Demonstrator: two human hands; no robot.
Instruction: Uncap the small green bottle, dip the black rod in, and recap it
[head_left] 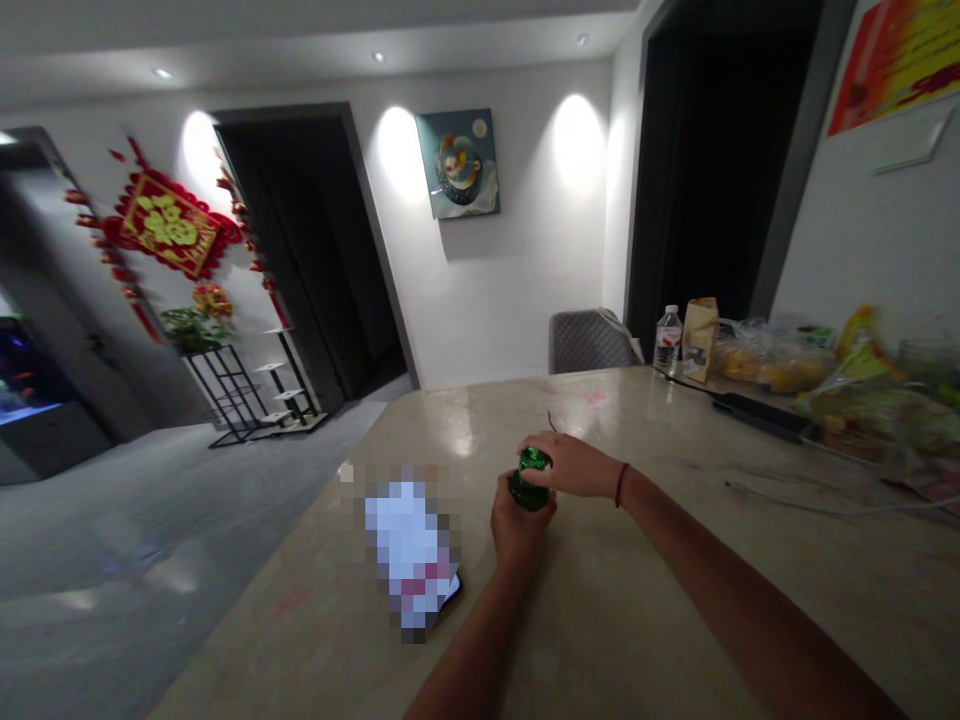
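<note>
My left hand [517,530] wraps around the dark body of a green bottle [529,492], which stands upright on the table. Over it, my right hand [574,465] has its fingers closed around the shiny, glittering green top. The fingers hide much of the bottle, and its base is out of sight. To the left of my left hand lies a phone [412,555], its screen lit and blurred into blocks.
The marble-patterned table [615,620] carries a water bottle [667,340], a paper bag [700,340], plastic bags of food [780,360], a black power strip [761,415] and a white cable [810,505] to the right. A grey chair [592,340] stands beyond the far edge.
</note>
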